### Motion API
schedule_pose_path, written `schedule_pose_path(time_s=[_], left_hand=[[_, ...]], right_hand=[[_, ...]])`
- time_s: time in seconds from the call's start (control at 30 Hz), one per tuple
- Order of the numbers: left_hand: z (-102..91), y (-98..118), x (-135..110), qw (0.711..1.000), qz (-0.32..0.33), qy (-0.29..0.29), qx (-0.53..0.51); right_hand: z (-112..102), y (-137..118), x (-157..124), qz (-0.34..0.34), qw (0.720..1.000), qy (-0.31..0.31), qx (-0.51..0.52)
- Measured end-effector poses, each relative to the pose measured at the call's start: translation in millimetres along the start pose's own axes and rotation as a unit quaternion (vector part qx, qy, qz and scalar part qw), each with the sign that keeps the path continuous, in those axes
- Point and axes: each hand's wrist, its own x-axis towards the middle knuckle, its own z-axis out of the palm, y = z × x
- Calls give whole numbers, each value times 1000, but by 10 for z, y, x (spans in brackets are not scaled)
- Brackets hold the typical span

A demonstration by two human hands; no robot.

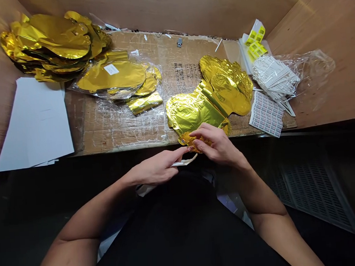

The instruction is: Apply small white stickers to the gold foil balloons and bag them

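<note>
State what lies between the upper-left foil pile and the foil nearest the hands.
The head view shows bagged gold foil, then exposed cardboard.

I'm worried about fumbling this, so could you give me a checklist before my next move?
1. White strip secured: ok, the left hand holds the white strip.
2. Right hand at the gold foil: ok, its fingers are at the near end.
3. Firm pinch on the foil: cannot tell, the fingers hide the contact.
4. White sticks tidy: not ok, several poke out of the pile.
5. White paper stack away from both hands: ok, it lies far to the left.
</note>
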Motion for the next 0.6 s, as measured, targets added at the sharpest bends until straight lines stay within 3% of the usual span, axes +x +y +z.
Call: schedule_pose_path(time_s=[0.07,0.13,0.2,0.3,0.37,0.5,0.6], left_hand=[[-10,3,-17,1000,15,-14,5],[-8,-14,-41,999,24,-24,8],[14,-62,-63,999,17,-26,32],[90,-184,-48,990,-26,3,141],[162,-271,4,969,-69,28,237],[300,-386,131,917,-148,46,366],[356,-433,161,903,-149,55,399]], right_hand=[[-74,-12,32,52,992,-99,50],[-77,-15,29,106,978,-151,96],[-10,5,0,174,971,-112,123],[184,73,-32,273,952,31,131],[342,125,-19,320,935,97,116],[633,200,57,363,919,133,77],[777,215,95,378,912,154,30]])
